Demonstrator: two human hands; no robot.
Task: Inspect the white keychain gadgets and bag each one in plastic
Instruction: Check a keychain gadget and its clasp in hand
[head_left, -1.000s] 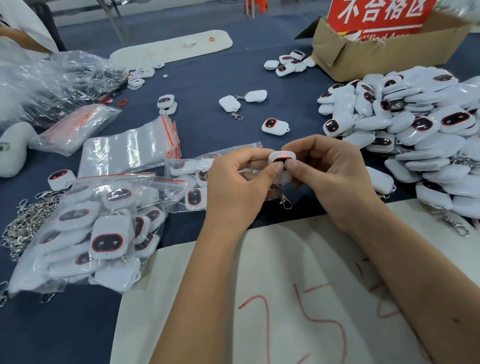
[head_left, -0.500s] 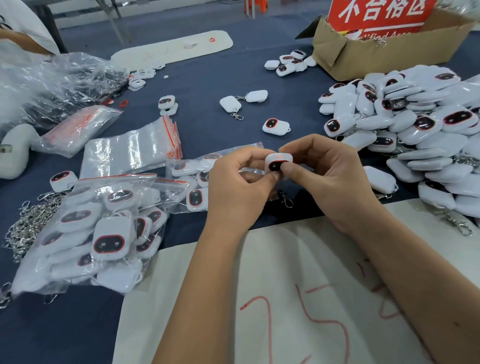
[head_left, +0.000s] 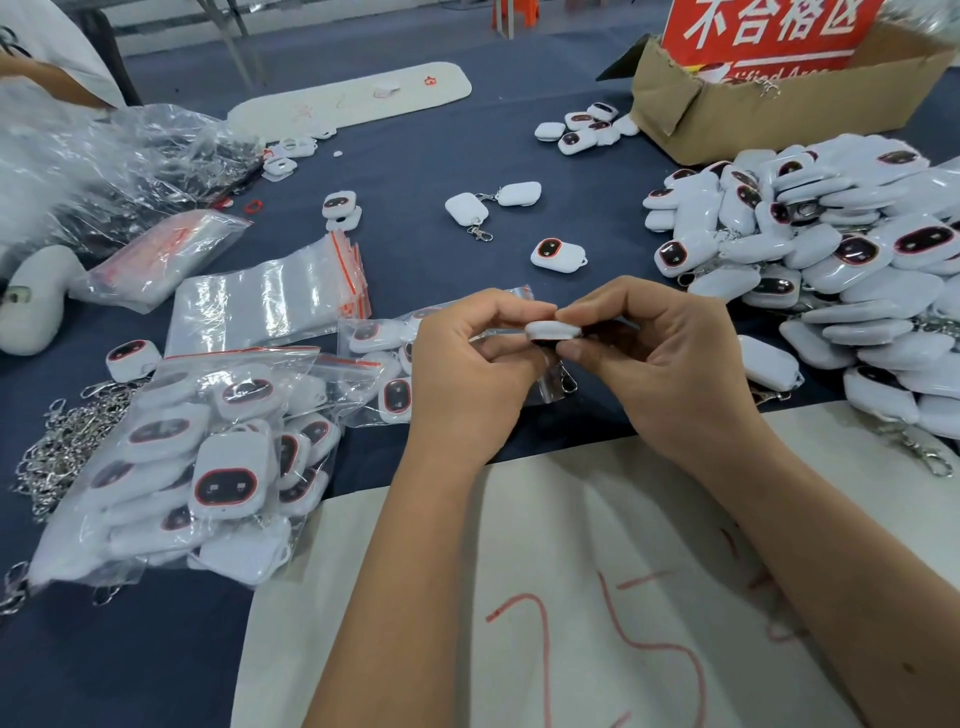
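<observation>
head cam | looks forward-down | close over table (head_left: 426, 171)

We are looking across a table draped in dark blue cloth (head_left: 415, 171), grey floor (head_left: 363, 31) and metal legs (head_left: 228, 36) showing beyond its far edge.

Bright even overhead light, soft shadows, glare on plastic bags (head_left: 260, 306), wide-angle bending at edges, slightly soft

Torn cardboard box (head_left: 727, 111) with red sign (head_left: 774, 31) at upper right. White sheet (head_left: 519, 597) with red scrawl at bottom. Loose metal clasp pile (head_left: 62, 441) at left edge.
</observation>
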